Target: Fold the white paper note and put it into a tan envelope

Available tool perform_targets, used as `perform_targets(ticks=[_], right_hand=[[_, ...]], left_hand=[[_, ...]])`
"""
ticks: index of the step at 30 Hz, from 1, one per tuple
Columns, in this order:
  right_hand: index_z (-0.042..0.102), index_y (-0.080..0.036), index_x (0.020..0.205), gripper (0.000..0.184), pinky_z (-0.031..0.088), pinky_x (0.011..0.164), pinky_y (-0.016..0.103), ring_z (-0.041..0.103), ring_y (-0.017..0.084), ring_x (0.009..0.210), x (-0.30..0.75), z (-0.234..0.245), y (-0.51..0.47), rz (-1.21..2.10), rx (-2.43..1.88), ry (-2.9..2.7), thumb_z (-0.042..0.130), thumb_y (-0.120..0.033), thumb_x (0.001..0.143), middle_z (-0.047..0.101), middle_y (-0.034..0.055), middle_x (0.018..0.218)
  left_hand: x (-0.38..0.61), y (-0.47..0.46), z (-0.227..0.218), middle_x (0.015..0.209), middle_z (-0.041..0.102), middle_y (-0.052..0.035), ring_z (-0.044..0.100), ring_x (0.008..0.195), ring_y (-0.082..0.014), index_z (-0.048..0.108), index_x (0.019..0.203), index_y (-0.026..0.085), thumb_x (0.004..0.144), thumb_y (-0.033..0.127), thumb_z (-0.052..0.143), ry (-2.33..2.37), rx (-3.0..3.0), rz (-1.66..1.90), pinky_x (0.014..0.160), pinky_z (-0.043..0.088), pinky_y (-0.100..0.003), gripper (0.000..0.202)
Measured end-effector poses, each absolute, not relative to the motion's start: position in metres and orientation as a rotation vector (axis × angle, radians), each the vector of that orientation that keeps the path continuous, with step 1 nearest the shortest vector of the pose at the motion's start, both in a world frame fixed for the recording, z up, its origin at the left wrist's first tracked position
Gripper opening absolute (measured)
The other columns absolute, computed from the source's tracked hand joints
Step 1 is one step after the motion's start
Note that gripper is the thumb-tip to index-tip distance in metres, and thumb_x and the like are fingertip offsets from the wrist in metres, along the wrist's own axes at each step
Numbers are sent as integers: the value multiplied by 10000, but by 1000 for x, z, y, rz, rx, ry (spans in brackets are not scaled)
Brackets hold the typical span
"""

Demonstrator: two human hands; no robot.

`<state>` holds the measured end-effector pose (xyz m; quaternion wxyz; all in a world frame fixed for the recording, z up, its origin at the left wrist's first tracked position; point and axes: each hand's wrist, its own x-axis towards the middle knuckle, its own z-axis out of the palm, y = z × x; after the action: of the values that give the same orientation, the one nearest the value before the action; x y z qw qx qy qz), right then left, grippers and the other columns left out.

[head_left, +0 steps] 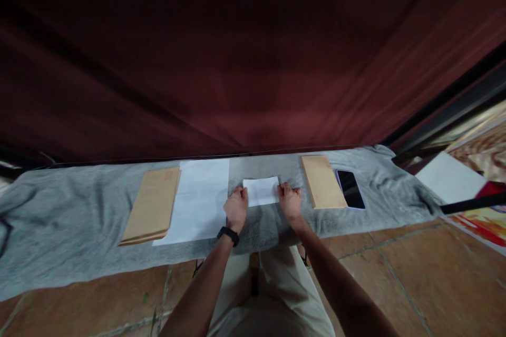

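Observation:
A small white sheet of paper (261,191), perhaps folded, lies on the grey cloth between my hands. My left hand (236,205), with a dark watch (228,236) at the wrist, pinches its left edge. At the opposite edge my right hand (290,199) has its fingers closed on the paper too. Just left of my left hand are large white sheets (201,200), partly under a stack of brown envelopes (152,202). Another stack of brown envelopes (323,182) lies to the right of my right hand.
A phone (350,189) in a light purple case lies beside the right envelopes. Grey cloth (79,210) covers the long narrow surface. Behind it hangs a dark red curtain (253,89). Dark metal bars (446,116) stand at the right, and tiled floor (395,268) shows below.

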<state>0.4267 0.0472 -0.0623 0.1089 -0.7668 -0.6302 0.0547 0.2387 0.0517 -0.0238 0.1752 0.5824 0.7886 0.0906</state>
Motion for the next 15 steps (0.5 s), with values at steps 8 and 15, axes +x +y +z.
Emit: perform_targets(ticks=[8,15], right_hand=[[627,-187,1078,275,328,865,315,716,217,899,427,-64,48,177,-2240,-1865,389,-324,1071,784,105,989],[628,-188,1053,265,332,856,310,715,208,856,427,-66,48,135,-2252,-1851,406,-333,1066,783,88,879]], left_hand=[[230,44,-20,984,770,-44,717,922,-197,668,1105,231,1000,366,501,2076,1611,310,688,443,-261,239],[233,46,-19,1024,773,-50,718,967,-213,682,1085,242,989,370,513,2130,1527,296,715,461,-271,233]])
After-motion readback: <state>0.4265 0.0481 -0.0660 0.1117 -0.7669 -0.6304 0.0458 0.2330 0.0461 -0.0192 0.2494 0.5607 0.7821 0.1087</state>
